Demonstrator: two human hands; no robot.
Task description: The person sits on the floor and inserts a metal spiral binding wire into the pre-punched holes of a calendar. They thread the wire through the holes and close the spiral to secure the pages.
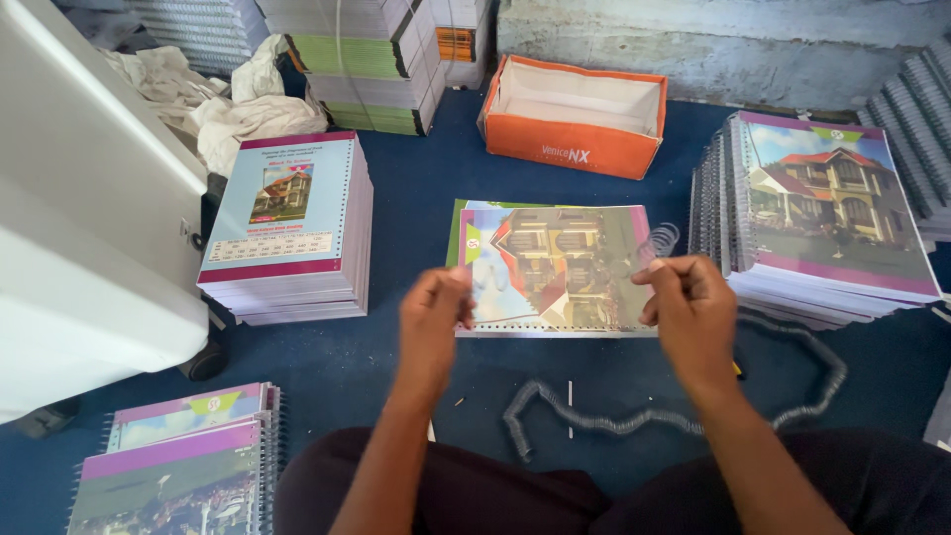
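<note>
Both forearms reach forward from the lap, bare. Left hand [432,317] raised, fingers curled in, thumb pinched to fingertips. Right hand [690,309] level with it, well apart, knuckles up, fingers pinched likewise.

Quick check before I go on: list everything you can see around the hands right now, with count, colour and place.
Notebook: one, house-picture cover, on the floor between the hands.
Coil: one, clear, at the notebook's right edge by the right hand.
Loose coil: one long, grey, on the floor near the lap.
Left stack: one, pale blue and magenta back covers, centre left.
Right stack: one, house covers, spiral-bound, right.
Bound books: a few, purple-topped, bottom left.
Box: one, orange, open, top centre.
Cloth: white, crumpled, top left.
Machine: one, white, left.
Carpet: dark blue.
Left hand: touching the notebook's left edge.
Right hand: pinching at its right edge.
</note>
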